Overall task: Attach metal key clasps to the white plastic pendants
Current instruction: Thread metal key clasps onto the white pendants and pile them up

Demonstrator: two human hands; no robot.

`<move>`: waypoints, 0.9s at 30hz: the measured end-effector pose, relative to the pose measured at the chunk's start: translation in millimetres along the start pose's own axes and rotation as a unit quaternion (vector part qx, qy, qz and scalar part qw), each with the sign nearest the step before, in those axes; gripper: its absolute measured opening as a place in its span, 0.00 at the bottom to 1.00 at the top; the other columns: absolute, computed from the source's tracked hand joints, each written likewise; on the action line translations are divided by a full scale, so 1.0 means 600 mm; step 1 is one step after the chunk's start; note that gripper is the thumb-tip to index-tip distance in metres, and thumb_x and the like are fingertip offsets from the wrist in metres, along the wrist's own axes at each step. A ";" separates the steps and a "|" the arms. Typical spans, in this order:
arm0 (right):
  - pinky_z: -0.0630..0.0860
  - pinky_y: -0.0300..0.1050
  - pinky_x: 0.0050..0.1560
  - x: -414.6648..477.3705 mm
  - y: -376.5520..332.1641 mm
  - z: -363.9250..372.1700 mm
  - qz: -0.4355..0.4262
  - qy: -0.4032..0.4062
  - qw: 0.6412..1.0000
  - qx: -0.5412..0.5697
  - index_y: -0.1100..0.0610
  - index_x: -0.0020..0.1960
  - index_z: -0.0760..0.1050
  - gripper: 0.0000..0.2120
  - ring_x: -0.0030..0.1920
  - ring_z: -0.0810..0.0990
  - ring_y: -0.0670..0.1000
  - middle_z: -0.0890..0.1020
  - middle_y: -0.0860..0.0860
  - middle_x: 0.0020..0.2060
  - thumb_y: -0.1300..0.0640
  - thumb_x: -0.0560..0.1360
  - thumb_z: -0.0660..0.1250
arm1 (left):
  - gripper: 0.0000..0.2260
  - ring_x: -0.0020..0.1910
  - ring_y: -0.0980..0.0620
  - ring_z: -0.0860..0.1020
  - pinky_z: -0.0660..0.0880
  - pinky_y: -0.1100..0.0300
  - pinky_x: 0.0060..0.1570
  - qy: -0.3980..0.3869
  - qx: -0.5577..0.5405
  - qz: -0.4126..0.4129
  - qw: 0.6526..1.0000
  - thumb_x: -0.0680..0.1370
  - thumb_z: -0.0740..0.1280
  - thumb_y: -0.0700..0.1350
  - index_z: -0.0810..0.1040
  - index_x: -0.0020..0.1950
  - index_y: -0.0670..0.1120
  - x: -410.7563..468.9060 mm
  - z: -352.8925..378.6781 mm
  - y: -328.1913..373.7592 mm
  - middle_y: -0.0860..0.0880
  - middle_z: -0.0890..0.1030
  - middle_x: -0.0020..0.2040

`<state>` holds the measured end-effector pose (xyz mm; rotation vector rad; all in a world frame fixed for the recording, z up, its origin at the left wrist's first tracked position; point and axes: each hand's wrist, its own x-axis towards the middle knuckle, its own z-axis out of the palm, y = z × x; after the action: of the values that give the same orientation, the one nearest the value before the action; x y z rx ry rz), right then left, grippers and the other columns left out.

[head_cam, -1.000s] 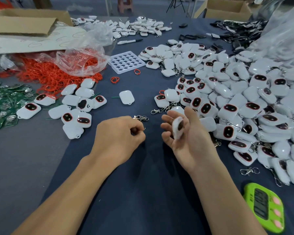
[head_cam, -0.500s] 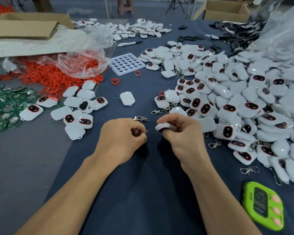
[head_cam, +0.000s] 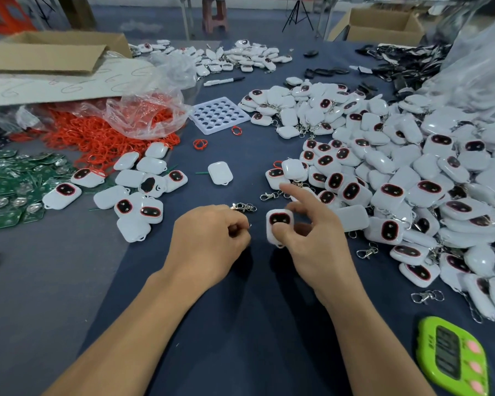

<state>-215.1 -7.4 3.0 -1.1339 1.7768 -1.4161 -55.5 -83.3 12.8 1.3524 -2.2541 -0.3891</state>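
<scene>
Head view: right hand (head_cam: 312, 241) pinches 1 pendant (head_cam: 279, 224) above the table, no clasp showing, index out; left hand (head_cam: 209, 241) is curled, contents hidden, beside a clasp (head_cam: 243, 207); the pile (head_cam: 397, 167) looks partly clasped.

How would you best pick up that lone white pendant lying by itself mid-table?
Probably from above, pinching the lone white pendant across its long sides: it lies flat and alone, and its small loop at the near end stays free.

Glossy plastic, bright metal, matt cloth
We see smooth, shiny white plastic pendants (head_cam: 403, 178), polished metal clasps (head_cam: 367, 250) and a matt cloth-covered desk (head_cam: 240, 324).
</scene>
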 end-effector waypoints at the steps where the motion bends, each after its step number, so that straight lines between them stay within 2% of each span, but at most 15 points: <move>1: 0.77 0.35 0.43 0.000 0.000 0.000 -0.002 0.004 1.000 0.016 0.31 0.62 0.80 0.25 0.40 0.81 0.41 0.80 0.39 0.49 0.60 0.76 0.74 | 0.02 0.37 0.56 0.76 0.75 0.58 0.40 -0.002 0.001 0.008 1.000 0.70 0.74 0.47 0.84 0.40 0.55 -0.001 0.000 0.001 0.57 0.79 0.34; 4: 0.82 0.41 0.45 0.005 -0.002 0.003 0.016 0.030 0.995 0.097 0.41 0.53 0.86 0.16 0.43 0.84 0.46 0.83 0.42 0.44 0.63 0.76 0.73 | 0.02 0.39 0.56 0.74 0.74 0.58 0.42 -0.024 0.004 0.029 0.999 0.71 0.73 0.48 0.84 0.42 0.56 0.000 -0.003 0.000 0.59 0.77 0.34; 6: 0.82 0.42 0.42 0.003 -0.004 0.010 0.025 0.033 0.993 0.110 0.44 0.51 0.84 0.12 0.40 0.86 0.49 0.84 0.44 0.42 0.62 0.78 0.72 | 0.02 0.41 0.56 0.74 0.74 0.57 0.44 -0.051 0.001 0.046 0.998 0.72 0.73 0.48 0.84 0.43 0.56 0.000 -0.004 0.001 0.58 0.78 0.36; 9: 0.72 0.28 0.40 -0.003 -0.002 0.018 -0.020 0.038 0.998 -0.055 0.38 0.49 0.77 0.10 0.41 0.80 0.40 0.82 0.38 0.42 0.54 0.78 0.72 | 0.04 0.43 0.56 0.74 0.73 0.57 0.46 -0.088 -0.008 0.068 0.994 0.73 0.72 0.48 0.85 0.44 0.57 0.000 -0.006 0.005 0.57 0.78 0.38; 11: 0.70 0.26 0.40 -0.005 -0.003 0.019 -0.025 0.027 0.995 -0.093 0.37 0.47 0.73 0.10 0.42 0.77 0.37 0.80 0.33 0.43 0.51 0.78 0.71 | 0.05 0.43 0.57 0.74 0.72 0.59 0.46 -0.100 -0.016 0.072 0.992 0.74 0.72 0.48 0.85 0.45 0.58 0.001 -0.008 0.006 0.58 0.77 0.37; 14: 0.69 0.25 0.40 -0.002 -0.001 0.016 -0.021 0.007 0.993 -0.118 0.38 0.47 0.73 0.09 0.42 0.76 0.36 0.79 0.31 0.43 0.51 0.78 0.71 | 0.06 0.43 0.57 0.73 0.71 0.60 0.46 -0.114 -0.021 0.067 0.991 0.74 0.72 0.48 0.86 0.46 0.58 0.002 -0.008 0.005 0.57 0.76 0.36; 19: 0.68 0.32 0.34 0.005 0.005 0.012 -0.009 -0.001 0.992 -0.124 0.37 0.48 0.73 0.10 0.39 0.77 0.41 0.80 0.36 0.38 0.50 0.77 0.72 | 0.07 0.44 0.57 0.73 0.69 0.62 0.46 -0.120 -0.034 0.059 0.990 0.74 0.71 0.47 0.87 0.48 0.58 0.002 -0.007 0.006 0.56 0.78 0.38; 23: 0.72 0.42 0.36 0.007 0.006 0.014 -0.013 -0.005 0.991 -0.135 0.40 0.49 0.73 0.08 0.39 0.77 0.44 0.81 0.39 0.38 0.49 0.75 0.71 | 0.07 0.45 0.57 0.75 0.72 0.61 0.48 -0.113 -0.036 0.054 0.992 0.75 0.72 0.47 0.87 0.49 0.57 0.000 -0.007 0.009 0.55 0.80 0.40; 27: 0.72 0.42 0.35 0.004 0.007 0.010 -0.016 -0.017 0.991 -0.129 0.42 0.49 0.74 0.07 0.33 0.75 0.45 0.80 0.44 0.34 0.48 0.73 0.70 | 0.07 0.45 0.56 0.76 0.74 0.57 0.48 -0.107 -0.014 0.062 0.992 0.75 0.71 0.47 0.87 0.50 0.57 -0.004 -0.004 0.012 0.55 0.79 0.39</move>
<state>-212.1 -12.4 -2.3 -1.3136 1.9660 -1.2009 -58.3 -77.6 17.6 1.1968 -2.4825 -0.5441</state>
